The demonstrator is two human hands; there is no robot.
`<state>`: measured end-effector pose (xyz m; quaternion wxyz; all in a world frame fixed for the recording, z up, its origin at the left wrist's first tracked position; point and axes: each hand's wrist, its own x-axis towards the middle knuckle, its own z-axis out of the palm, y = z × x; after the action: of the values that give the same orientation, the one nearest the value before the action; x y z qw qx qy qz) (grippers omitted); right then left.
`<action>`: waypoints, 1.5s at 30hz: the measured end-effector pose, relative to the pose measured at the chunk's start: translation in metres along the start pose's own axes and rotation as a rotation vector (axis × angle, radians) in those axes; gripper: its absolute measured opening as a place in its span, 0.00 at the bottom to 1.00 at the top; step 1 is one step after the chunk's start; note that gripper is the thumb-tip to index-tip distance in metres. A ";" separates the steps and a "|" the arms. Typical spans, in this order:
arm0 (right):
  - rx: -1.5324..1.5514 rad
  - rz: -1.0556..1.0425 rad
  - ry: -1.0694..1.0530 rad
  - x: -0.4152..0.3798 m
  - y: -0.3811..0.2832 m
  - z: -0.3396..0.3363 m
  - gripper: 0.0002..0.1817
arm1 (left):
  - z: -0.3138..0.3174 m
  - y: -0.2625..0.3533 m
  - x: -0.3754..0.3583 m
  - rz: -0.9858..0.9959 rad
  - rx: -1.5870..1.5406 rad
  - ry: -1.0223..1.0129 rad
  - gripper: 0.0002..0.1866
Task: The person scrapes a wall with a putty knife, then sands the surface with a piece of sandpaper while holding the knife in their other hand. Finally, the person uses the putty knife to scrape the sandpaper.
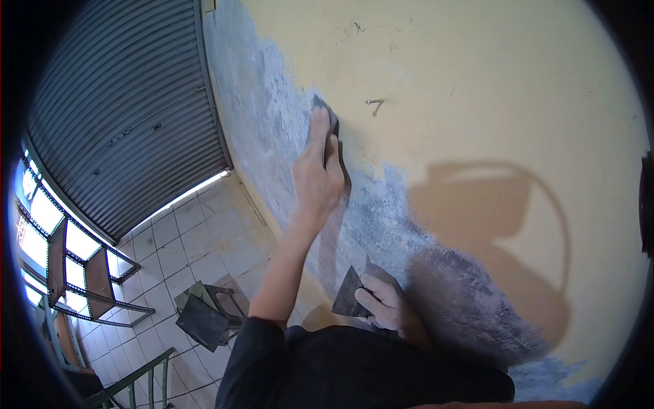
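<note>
My left hand [319, 170] is raised against the wall with its fingers closed over a dark flat tool [334, 124], pressed at the upper edge of the grey-blue coating [272, 88]. The palm and fingers hide most of this tool, so I cannot tell its exact kind. Lower down, close to my body, my right hand [381, 298] grips a putty knife [349, 294]. Its dark, wide triangular blade points left, with the handle hidden inside the fist.
A nail [374, 102] sticks out of the yellow wall [477, 82], right of my left hand. Left stands a grey roller shutter [129, 116]. On the tiled floor [163, 238] are a small dark stool [204, 320], a metal shelf frame [95, 273] and a green railing [136, 378].
</note>
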<state>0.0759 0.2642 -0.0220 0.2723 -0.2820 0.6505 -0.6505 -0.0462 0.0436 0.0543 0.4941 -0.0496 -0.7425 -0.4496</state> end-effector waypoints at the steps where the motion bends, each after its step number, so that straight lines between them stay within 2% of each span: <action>1: 0.028 0.049 0.019 0.000 -0.002 0.002 0.10 | 0.002 0.001 -0.018 0.001 0.001 -0.003 0.25; 5: -0.006 0.086 0.003 0.002 -0.007 0.002 0.09 | 0.011 0.009 -0.081 0.076 0.003 0.003 0.26; 6: 0.083 0.119 0.031 0.003 -0.007 0.005 0.09 | 0.011 0.010 -0.086 0.100 0.008 0.010 0.26; 7: 0.176 0.158 0.059 0.001 -0.006 0.007 0.09 | 0.009 0.010 -0.078 0.090 0.011 0.014 0.26; 12: 0.121 0.178 0.067 -0.001 -0.011 0.011 0.08 | 0.003 -0.007 -0.004 -0.012 0.028 -0.016 0.28; 16: 0.156 0.169 0.039 0.000 0.005 0.006 0.08 | 0.013 -0.001 -0.071 0.132 0.007 0.011 0.31; 19: 0.195 0.194 -0.008 0.002 -0.004 0.004 0.08 | 0.015 0.013 -0.091 0.113 -0.007 -0.031 0.31; 20: 0.195 0.203 -0.011 0.002 -0.004 0.007 0.08 | 0.017 0.009 -0.080 0.138 -0.069 0.028 0.29; 22: 0.170 0.250 0.144 0.002 -0.004 0.013 0.07 | 0.010 0.002 -0.030 0.155 0.024 0.039 0.27; 25: 0.141 0.253 0.124 0.002 -0.009 0.014 0.07 | 0.007 -0.001 0.007 0.103 0.005 0.023 0.26; 26: 0.138 0.257 0.125 0.001 -0.010 0.012 0.07 | 0.011 -0.004 -0.002 0.168 -0.031 0.074 0.27; 29: 0.123 0.276 0.134 0.000 -0.005 0.010 0.06 | 0.017 0.005 -0.074 0.199 -0.036 0.026 0.28; 31: 0.200 0.206 -0.023 0.003 0.006 0.000 0.06 | 0.020 0.010 -0.095 0.166 -0.050 0.001 0.29; 32: 0.198 0.210 -0.024 0.003 0.007 0.002 0.06 | 0.020 0.012 -0.101 0.128 -0.065 -0.029 0.30; 34: 0.208 0.285 0.125 0.006 -0.003 0.011 0.06 | 0.014 0.009 -0.067 0.140 -0.037 -0.016 0.31; 38: 0.113 0.318 0.156 0.002 -0.011 0.012 0.06 | 0.013 0.004 -0.019 0.139 -0.028 0.015 0.32; 41: 0.110 0.377 0.142 -0.001 -0.019 0.014 0.07 | 0.019 0.000 -0.065 0.224 -0.042 -0.018 0.34; 42: 0.088 0.356 0.134 -0.001 -0.017 0.012 0.08 | 0.016 0.008 -0.084 0.176 -0.051 -0.070 0.35; 45: 0.125 0.322 0.154 0.003 -0.011 0.014 0.08 | 0.019 0.010 -0.088 0.179 -0.057 -0.046 0.35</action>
<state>0.0841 0.2528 -0.0107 0.3391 -0.1061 0.6643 -0.6576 -0.0096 0.0958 -0.0102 0.5136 -0.1400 -0.7332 -0.4232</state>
